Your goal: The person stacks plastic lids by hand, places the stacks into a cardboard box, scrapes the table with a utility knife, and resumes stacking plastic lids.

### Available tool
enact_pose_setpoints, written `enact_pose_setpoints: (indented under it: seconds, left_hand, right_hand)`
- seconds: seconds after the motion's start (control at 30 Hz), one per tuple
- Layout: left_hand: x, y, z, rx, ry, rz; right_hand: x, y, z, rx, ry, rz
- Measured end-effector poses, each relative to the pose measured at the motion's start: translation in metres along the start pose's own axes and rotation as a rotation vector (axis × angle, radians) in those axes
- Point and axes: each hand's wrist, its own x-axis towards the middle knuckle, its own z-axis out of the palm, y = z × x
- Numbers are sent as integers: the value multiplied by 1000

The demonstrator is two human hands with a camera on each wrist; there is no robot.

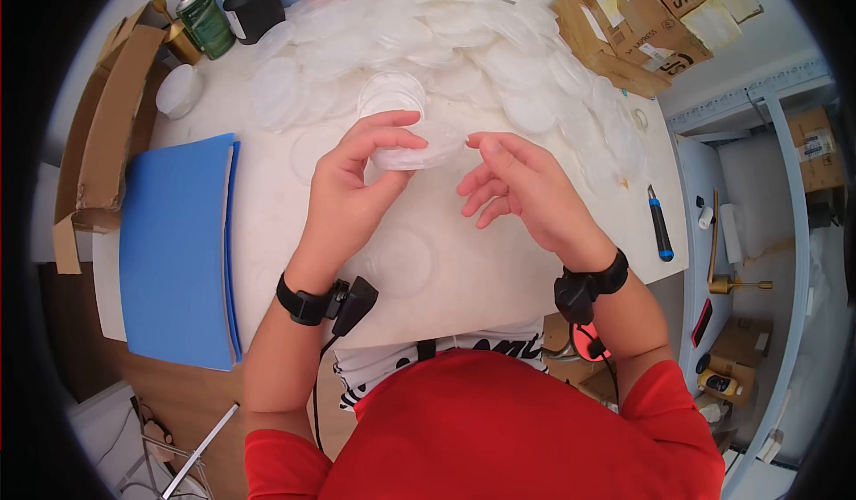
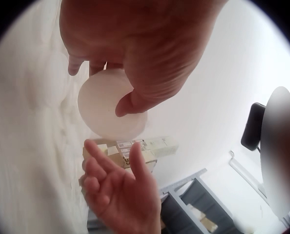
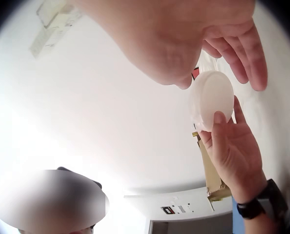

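My left hand [image 1: 349, 179] pinches a round translucent plastic lid [image 1: 432, 151], thumb on the near face and fingers over the far side. It looks thick at the edge, like a few stacked together, and is held tilted above the table. In the left wrist view the lid [image 2: 103, 105] shows its broad pale face. My right hand [image 1: 526, 188] is just to the right, fingers loosely spread, index fingertip close by the rim. The right wrist view shows its straight fingers [image 3: 252, 58] beside the lid [image 3: 215, 97] with nothing in them. Behind the lid stands a round clear stack [image 1: 390, 94].
A large heap of translucent round lids [image 1: 428, 36] covers the back of the table [image 1: 499, 277]. Blue folders [image 1: 178, 250] and an open cardboard box [image 1: 111, 135] lie at left. A utility knife [image 1: 660, 224] lies near the right edge. Shipping boxes [image 1: 651, 19] stand back right.
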Motion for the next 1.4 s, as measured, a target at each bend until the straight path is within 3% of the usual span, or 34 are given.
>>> enact_pose_setpoints:
  seconds: [0.1, 0.27, 0.5, 0.6, 0.7, 0.77, 0.83, 0.87, 0.93, 0.97, 1.03, 1.13, 1.23, 1.4]
  left_hand:
    - [-4, 1, 2, 175, -115, 90]
    - [-4, 7, 2, 442, -193, 197]
    - [-8, 7, 6, 540, -176, 166]
    - [-8, 7, 9, 562, -194, 154]
    - [-6, 10, 10, 461, -72, 138]
    - [-3, 2, 2, 268, 7, 27]
    - [0, 6, -2, 194, 49, -29]
    - [2, 8, -4, 121, 92, -81]
    - [4, 8, -7, 78, 129, -104]
    - [4, 7, -7, 32, 158, -127]
    - [5, 8, -6, 1, 174, -151]
    - [7, 11, -7, -28, 194, -175]
    - [5, 11, -7, -36, 211, -200]
    - [4, 12, -7, -47, 211, -226]
  right_hand:
    - [9, -10, 4, 143, -62, 36]
    - [17, -2, 3, 71, -37, 21]
    - [11, 15, 18, 302, 13, 9]
    - [23, 20, 9, 134, 78, -110]
    - [35, 17, -5, -87, 193, -252]
    - [44, 21, -20, -224, 230, -255]
    - [49, 23, -29, -743, 248, -239]
    - [48, 22, -34, -742, 247, -240]
    - [40, 9, -26, -266, 176, -148]
    - [42, 12, -28, -264, 174, -144]
    - [49, 16, -31, -596, 282, -195]
    - [42, 3, -33, -352, 171, -66]
    - [46, 6, -34, -441, 250, -123]
    - [42, 9, -34, -434, 219, -125]
